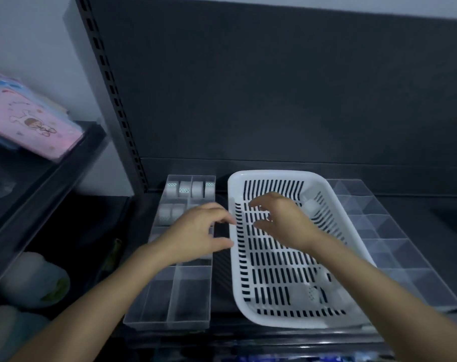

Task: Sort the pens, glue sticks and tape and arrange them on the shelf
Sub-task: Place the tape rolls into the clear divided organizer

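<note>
A white slotted basket sits on the dark shelf, with a few pale tape rolls along its right side. To its left lies a clear divided tray holding several tape rolls in its far compartments. My left hand hovers over the tray's middle, beside the basket's left rim, fingers loosely spread and empty. My right hand hovers over the basket's floor with fingers spread, holding nothing.
A second clear divided organiser lies right of the basket. A slotted shelf upright stands at the back left. A neighbouring shelf at left carries pink and blue packets, with pale round items below.
</note>
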